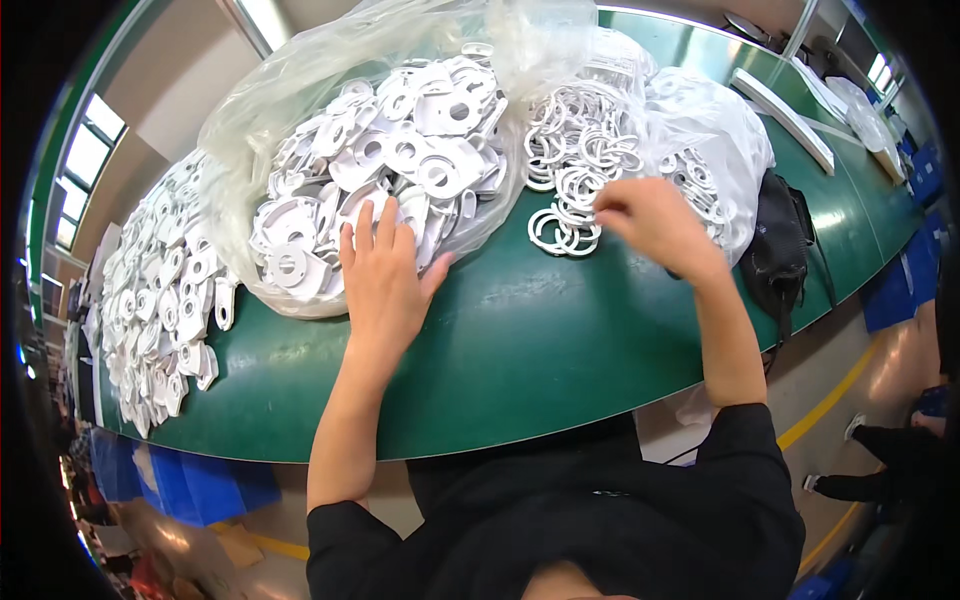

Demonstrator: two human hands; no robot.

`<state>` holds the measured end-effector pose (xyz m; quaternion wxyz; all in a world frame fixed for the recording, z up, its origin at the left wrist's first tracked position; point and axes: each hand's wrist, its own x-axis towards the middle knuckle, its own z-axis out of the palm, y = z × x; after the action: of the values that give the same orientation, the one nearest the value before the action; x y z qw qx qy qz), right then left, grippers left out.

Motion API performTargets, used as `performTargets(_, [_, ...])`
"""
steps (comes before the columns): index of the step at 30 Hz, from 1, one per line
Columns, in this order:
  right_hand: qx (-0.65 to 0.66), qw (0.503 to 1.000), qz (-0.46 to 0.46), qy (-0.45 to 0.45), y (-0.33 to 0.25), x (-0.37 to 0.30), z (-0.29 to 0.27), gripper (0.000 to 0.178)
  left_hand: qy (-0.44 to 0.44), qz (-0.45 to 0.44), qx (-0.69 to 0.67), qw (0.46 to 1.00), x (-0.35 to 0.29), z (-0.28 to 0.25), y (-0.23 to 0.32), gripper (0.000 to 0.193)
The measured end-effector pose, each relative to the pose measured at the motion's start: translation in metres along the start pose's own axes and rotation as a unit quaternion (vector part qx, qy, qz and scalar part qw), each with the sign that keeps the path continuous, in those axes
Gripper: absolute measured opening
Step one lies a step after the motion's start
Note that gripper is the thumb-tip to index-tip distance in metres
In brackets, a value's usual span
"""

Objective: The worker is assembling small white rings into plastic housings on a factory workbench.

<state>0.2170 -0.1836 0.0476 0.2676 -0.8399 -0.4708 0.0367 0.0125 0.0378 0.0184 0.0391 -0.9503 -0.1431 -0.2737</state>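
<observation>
My left hand (pixel 384 278) is open, its fingers spread over the near edge of a heap of white plastic parts with round holes (pixel 440 170). The fingertips touch these parts; what lies under them is hidden. The heap spills from a large clear plastic bag (pixel 250 130). Over the near right side of a pile of white rings (pixel 565 225), my right hand (pixel 655 225) has its fingers curled into a pinch. Whether a ring is between them does not show.
Another heap of white parts (pixel 160 300) lies at the left of the green table (pixel 520 350). Right of the rings stand a clear bag of white parts (pixel 715 120) and a black pouch (pixel 780 250). A long white strip (pixel 785 120) lies at the back right.
</observation>
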Motion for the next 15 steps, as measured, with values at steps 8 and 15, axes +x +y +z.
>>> performTargets(8, [-0.21, 0.958, 0.194, -0.019, 0.041, -0.009, -0.032, 0.024, -0.037, -0.152, -0.235, 0.959, 0.012, -0.016, 0.005, 0.023])
performTargets(15, [-0.144, 0.985, 0.077, -0.048, 0.032, 0.0, -0.006, 0.024, 0.048, -0.302, -0.638, 0.707, 0.018, -0.022, -0.019, 0.023])
